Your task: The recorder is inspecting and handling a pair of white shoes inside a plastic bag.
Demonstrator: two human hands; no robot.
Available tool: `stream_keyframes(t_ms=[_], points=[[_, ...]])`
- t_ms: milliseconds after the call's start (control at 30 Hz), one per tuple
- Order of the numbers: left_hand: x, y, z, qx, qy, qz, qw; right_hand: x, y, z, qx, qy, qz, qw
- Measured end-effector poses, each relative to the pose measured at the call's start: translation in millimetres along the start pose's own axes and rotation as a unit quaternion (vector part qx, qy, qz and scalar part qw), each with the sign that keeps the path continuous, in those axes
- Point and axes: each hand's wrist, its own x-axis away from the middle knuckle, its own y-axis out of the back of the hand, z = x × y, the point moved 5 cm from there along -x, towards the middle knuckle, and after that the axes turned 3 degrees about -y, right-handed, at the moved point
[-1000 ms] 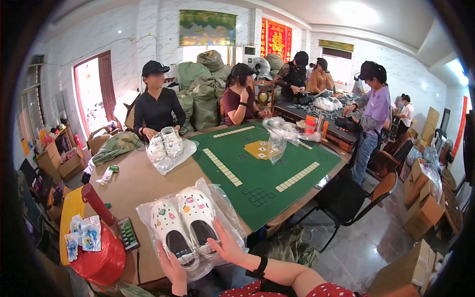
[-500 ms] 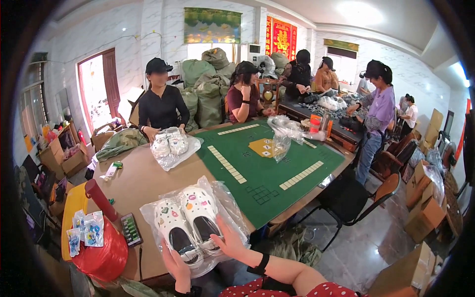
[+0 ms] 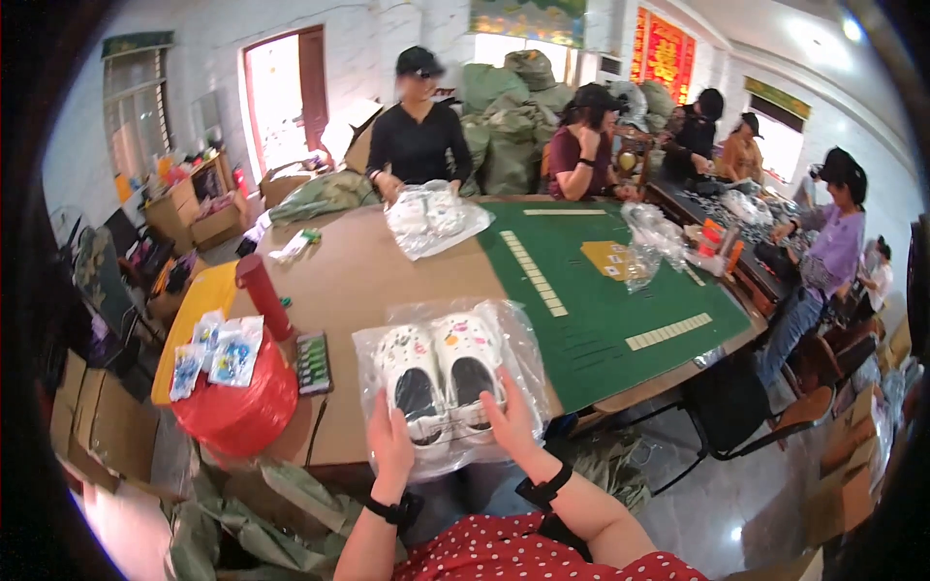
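A pair of white clog shoes (image 3: 441, 373) with small coloured charms lies side by side inside a clear plastic bag (image 3: 513, 334) at the near edge of the brown table (image 3: 358, 271). My left hand (image 3: 389, 443) grips the bag's near edge under the left shoe. My right hand (image 3: 509, 421) holds the bag by the heel of the right shoe. Both wrists wear black bands.
A red bag (image 3: 237, 412) with small packets on top sits at my left, beside a red cylinder (image 3: 263, 295) and a calculator (image 3: 312, 361). A green mat (image 3: 601, 290) covers the table's right half. Across it, a person in black (image 3: 418, 136) handles another bagged pair (image 3: 436, 218). Other people work behind.
The view has swung and the bagged shoes now sit more central in front of me. My hands have closed in on the bag's near edge, left hand now flat on it.
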Motion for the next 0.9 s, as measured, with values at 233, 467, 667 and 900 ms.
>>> stream_keyframes(t_ms=[233, 467, 667, 900], points=[[1, 0, -8, -0.042, 0.005, 0.009, 0.999, 1, 0, -7, -0.085, -0.044, 0.005, 0.995], [6, 1, 1, -0.016, 0.001, -0.023, 1.0, 1, -4, -2, -0.094, -0.051, 0.02, 0.994], [3, 0, -2, -0.002, -0.013, -0.026, 1.0, -2, 0, -14, -0.088, -0.038, 0.015, 0.995], [0, -2, -6, -0.019, -0.018, -0.003, 1.0, -5, 0, -11, -0.093, -0.039, -0.003, 0.995]])
